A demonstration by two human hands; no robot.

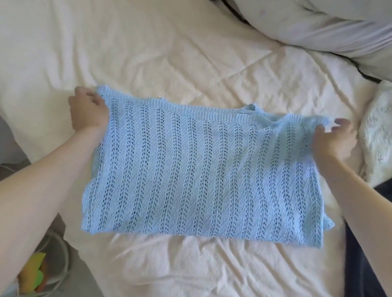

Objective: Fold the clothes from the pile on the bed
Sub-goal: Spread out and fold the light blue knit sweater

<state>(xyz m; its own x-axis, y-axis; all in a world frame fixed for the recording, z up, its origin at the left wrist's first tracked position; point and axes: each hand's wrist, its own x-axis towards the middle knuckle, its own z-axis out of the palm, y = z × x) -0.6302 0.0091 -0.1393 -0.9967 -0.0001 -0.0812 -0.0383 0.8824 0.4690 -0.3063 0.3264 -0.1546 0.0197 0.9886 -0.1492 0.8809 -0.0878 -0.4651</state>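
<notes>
Cream bed [172, 57], pillow [330, 26] beyond, left hand [89, 110] and right hand [335, 141] grips pinching blue knit top [203, 171] corners

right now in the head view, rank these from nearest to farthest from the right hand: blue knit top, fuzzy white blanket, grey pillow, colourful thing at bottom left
1. Blue knit top: its far right corner is held by the right hand.
2. Fuzzy white blanket: just right of that hand.
3. Grey pillow: upper right, farther up the bed.
4. Colourful thing: bottom left, past the left arm.

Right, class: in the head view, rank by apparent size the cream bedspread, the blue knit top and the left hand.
1. Cream bedspread
2. Blue knit top
3. Left hand
None look close in size.
</notes>
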